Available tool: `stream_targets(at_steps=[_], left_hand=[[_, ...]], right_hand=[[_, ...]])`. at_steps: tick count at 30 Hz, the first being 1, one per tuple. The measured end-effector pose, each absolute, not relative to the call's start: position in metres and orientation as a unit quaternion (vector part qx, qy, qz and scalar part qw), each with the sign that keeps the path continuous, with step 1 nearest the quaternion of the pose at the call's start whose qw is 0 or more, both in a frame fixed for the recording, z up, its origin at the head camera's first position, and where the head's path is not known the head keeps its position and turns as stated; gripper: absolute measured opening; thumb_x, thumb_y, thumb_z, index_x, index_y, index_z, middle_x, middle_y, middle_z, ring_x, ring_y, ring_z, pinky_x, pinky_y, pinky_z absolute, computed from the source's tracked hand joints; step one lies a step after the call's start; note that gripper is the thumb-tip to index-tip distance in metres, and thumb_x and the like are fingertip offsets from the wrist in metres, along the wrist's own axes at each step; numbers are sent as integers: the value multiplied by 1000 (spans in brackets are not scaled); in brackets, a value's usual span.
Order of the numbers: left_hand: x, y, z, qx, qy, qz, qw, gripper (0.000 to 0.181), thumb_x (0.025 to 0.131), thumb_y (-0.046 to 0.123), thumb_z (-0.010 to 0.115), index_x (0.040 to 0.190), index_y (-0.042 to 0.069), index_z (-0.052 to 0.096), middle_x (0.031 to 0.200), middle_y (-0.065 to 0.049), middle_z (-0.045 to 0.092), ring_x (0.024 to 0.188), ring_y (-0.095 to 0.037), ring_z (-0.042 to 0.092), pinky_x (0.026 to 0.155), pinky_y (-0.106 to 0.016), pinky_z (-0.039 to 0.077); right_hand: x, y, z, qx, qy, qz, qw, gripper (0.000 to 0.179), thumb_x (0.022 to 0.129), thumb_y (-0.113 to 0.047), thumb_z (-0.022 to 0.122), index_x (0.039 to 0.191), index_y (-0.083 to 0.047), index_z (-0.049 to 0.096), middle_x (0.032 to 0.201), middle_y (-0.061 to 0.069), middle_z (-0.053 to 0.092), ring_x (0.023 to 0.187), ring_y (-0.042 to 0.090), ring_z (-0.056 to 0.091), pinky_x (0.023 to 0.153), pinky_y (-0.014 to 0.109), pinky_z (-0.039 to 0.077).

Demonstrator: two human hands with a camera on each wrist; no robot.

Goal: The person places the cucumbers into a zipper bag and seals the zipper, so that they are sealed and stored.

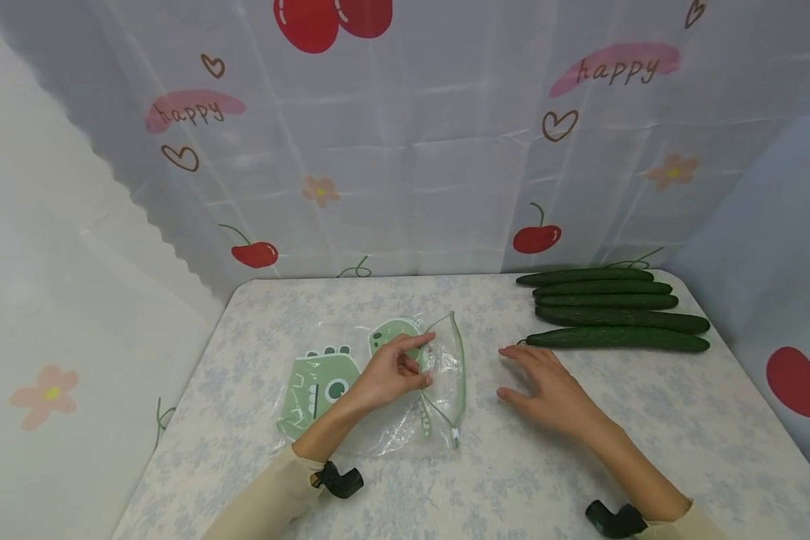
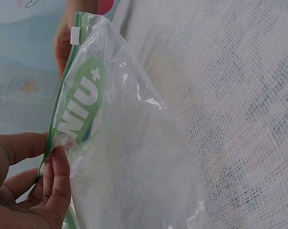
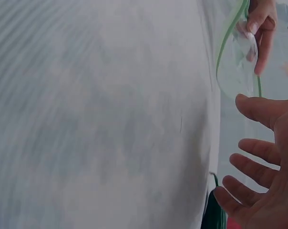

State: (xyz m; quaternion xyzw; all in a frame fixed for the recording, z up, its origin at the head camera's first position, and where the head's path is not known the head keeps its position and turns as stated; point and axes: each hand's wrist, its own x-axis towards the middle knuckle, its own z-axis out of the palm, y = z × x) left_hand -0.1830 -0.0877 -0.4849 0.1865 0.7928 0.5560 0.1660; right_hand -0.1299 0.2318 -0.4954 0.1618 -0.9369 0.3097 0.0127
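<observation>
A clear plastic slider bag (image 1: 394,431) with a green monster print lies flat on the table, its green-edged mouth spread apart toward the right. My left hand (image 1: 388,373) pinches one rim of that mouth between thumb and fingers, as the left wrist view shows at the green strip (image 2: 52,121). The white slider (image 1: 455,433) sits at the near end of the mouth. To the right of the bag, my right hand (image 1: 547,386) hovers with its fingers spread and holds nothing. Just beyond its fingertips lies the nearest cucumber (image 1: 617,339).
Several more dark green cucumbers (image 1: 621,301) lie side by side at the table's back right. A pale floral cloth covers the table (image 1: 499,480). Behind it hangs a white curtain (image 1: 432,187) printed with cherries and hearts.
</observation>
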Motion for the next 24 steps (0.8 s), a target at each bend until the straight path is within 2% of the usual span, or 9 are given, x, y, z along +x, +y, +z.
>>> stream_targets(at_steps=[7,13,17,20,22,24], left_hand=[[-183,-88,-485,191,792,555,167,76,92,2,83,160,12,53,127,-19,57,93,-13,61,78,-17,57],[-182,-89,-484,198,792,553,166,75,92,1,83,160,10,53,132,-19,58,92,-13,62,77,-17,57],[-182,-88,-481,194,794,552,167,75,92,1,83,160,11,53,132,-18,58,92,-12,61,77,-17,57],[-182,-88,-480,191,796,550,166,74,92,2,83,160,12,53,133,-17,58,92,-12,61,76,-18,56],[-182,-89,-479,191,798,547,167,74,93,2,82,160,12,53,133,-17,58,92,-13,61,75,-18,56],[-181,-89,-480,194,798,546,169,73,93,3,82,160,12,53,133,-18,58,92,-13,61,75,-18,56]], right_hand=[[-127,263,-492,143,-940,308,17,63,98,-36,80,153,-12,58,155,13,58,146,42,48,114,69,42],[-124,291,-489,104,-944,313,12,64,100,-38,79,153,-10,57,156,19,55,145,48,46,110,74,41],[-123,312,-489,89,-935,342,17,62,101,-36,78,152,-8,58,154,22,55,139,50,52,107,71,46],[-124,328,-490,77,-928,364,33,58,102,-33,77,151,-8,59,152,21,58,133,47,58,104,58,53],[-123,340,-490,66,-925,371,44,56,102,-31,77,151,-10,60,151,20,58,131,47,59,102,39,56],[-122,352,-493,58,-924,373,64,54,102,-28,77,150,-10,61,149,19,60,128,24,64,96,20,54]])
